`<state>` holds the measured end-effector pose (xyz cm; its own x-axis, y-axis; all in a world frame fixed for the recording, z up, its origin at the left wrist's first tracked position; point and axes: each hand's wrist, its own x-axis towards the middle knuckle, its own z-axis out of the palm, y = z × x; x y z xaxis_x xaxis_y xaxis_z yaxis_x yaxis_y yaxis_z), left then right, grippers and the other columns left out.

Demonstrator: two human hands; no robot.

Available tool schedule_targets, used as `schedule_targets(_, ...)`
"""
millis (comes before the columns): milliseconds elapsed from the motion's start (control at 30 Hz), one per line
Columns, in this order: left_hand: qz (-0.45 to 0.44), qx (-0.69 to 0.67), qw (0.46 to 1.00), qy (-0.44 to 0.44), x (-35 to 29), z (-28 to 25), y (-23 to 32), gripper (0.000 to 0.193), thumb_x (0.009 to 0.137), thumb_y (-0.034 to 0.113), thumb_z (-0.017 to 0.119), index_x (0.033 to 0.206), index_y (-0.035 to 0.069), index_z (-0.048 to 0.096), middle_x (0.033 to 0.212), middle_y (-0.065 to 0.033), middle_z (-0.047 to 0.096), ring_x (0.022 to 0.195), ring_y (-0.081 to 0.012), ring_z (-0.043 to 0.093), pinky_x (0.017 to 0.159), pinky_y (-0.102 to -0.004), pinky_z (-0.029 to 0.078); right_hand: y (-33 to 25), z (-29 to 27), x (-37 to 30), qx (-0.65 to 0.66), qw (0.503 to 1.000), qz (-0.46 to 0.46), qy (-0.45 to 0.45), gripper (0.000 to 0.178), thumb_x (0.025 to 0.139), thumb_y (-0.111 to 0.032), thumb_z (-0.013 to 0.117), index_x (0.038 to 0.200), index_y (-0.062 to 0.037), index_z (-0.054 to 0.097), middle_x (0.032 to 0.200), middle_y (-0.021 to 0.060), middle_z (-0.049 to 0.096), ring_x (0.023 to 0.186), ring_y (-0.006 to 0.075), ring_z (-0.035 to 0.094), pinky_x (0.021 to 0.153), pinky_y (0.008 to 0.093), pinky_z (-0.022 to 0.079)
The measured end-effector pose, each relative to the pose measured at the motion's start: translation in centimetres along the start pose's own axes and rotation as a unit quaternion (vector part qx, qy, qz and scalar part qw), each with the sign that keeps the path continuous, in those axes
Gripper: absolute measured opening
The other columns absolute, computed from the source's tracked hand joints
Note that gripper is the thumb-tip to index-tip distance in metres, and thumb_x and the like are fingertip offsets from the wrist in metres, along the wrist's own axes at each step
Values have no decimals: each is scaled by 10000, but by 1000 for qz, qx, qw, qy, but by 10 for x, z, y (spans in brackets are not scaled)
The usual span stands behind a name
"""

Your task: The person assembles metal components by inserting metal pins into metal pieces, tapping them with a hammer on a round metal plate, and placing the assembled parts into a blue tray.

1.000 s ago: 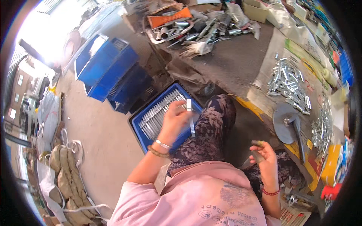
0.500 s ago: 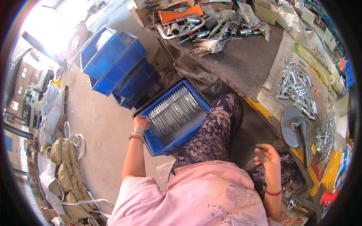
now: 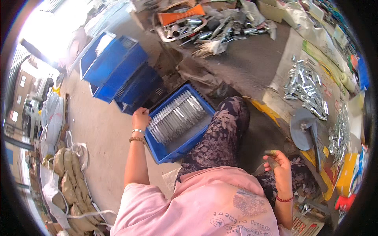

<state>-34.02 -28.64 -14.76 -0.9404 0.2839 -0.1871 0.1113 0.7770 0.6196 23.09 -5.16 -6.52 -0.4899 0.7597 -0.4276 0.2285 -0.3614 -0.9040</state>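
Note:
A blue plastic crate [image 3: 173, 156] stands by my left knee, holding a slanted row of many thin silver metal rods [image 3: 179, 118]. At the crate's left rim is my left hand [image 3: 141, 118], its fingers curled and pressed together. What they grip, if anything, is hidden. My right hand [image 3: 278, 163] hovers over my right thigh, palm turned inward and fingers loosely bent and apart. Nothing shows in it. Dark coverings sit on its thumb and a fingertip. A round grey metal plate with a dark handle [image 3: 303, 129] lies on the bench edge beyond it.
Stacked blue crates [image 3: 118, 70] stand beyond the rods. On the bench [image 3: 260, 59] are a heap of tools [image 3: 220, 27], an orange piece [image 3: 181, 15] and a pile of small silver metal parts [image 3: 305, 86]. Filled sacks [image 3: 65, 177] lie at the left.
My left hand has moved farther away along the crate's left rim. My right hand keeps nearly the same pose. The whole view has shifted slightly and is blurred.

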Motion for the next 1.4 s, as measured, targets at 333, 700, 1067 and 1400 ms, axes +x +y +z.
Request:
schedule_targets(333, 433, -214, 869, -112, -134, 68, 283, 160, 996, 114, 800, 1135, 39, 773, 880, -34, 748, 745, -99, 659, 679, -286, 552, -7, 19, -5, -63, 995, -54, -53, 204, 1062, -91, 716, 1249, -19, 751, 935, 37, 760, 850, 88, 678, 777, 279, 556)
schedule_targets(700, 663, -11, 732, -159, -235, 165, 402, 217, 902, 114, 783, 1116, 101, 748, 1024, -107, 760, 973, -330, 742, 851, -446, 588, -32, -23, -57, -143, 974, -162, 70, 228, 1022, -77, 724, 1241, -16, 727, 1086, 170, 776, 992, 279, 772, 868, 388, 599)
schedule_targets(1067, 426, -282, 775, -372, -236, 155, 393, 326, 1002, -14, 691, 1327, -3, 671, 974, -17, 651, 780, -100, 642, 661, -258, 577, -67, -171, -86, -483, 652, -293, 506, 209, 882, -24, 757, 1082, -82, 752, 966, 136, 712, 914, 343, 749, 774, 467, 604)
schedule_targets(1400, 299, -301, 747, -512, -263, 133, 365, 226, 1017, 66, 726, 1237, 44, 678, 973, -25, 733, 806, -115, 732, 644, -230, 589, -62, -259, -46, -622, 607, -291, 401, 51, 872, -33, 674, 866, -77, 699, 984, 122, 641, 940, 363, 700, 777, 493, 586)
